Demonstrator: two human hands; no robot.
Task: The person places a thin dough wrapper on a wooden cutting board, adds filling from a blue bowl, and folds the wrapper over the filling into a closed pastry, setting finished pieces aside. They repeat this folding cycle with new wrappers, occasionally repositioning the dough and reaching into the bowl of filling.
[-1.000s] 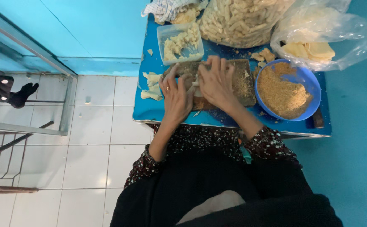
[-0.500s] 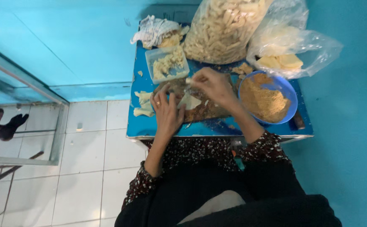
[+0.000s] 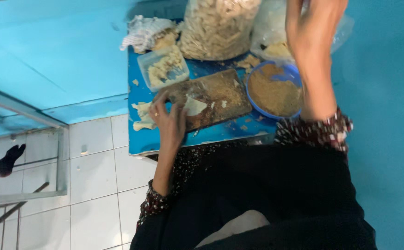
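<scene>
Since the earlier frames, the right hand [image 3: 314, 41] has lifted off the wooden board [image 3: 206, 98] and now sits raised in the upper right of the frame, close to the camera and blurred. Its fingers run past the top edge, so whether they are spread or holding anything cannot be told. The left hand [image 3: 170, 120] has stayed at the board's left end.

Left hand: lies flat at centre-left of the frame, fingers loosely spread and extended, holding nothing. The fingertips rest on the board beside a pale flat piece of dough [image 3: 194, 106], touching or almost touching it.

Board: dark, rectangular, dusted with crumbs, set at the centre of the small blue table [image 3: 139, 139].

Adjacent items:
- Blue bowl [image 3: 276, 90] of brown crumbs, just right of the board, partly behind the right forearm.
- Clear plastic tub [image 3: 163, 68] with pale pieces, just above the board's left end.
- Loose pale scraps [image 3: 141, 115] on the table, left of the left hand.
- Large clear bag [image 3: 218, 25] filled with pale sticks, at the top centre.
- Striped cloth [image 3: 141, 32], upper left of the table.

White floor tiles [image 3: 95, 185] fill the lower left of the frame.
</scene>
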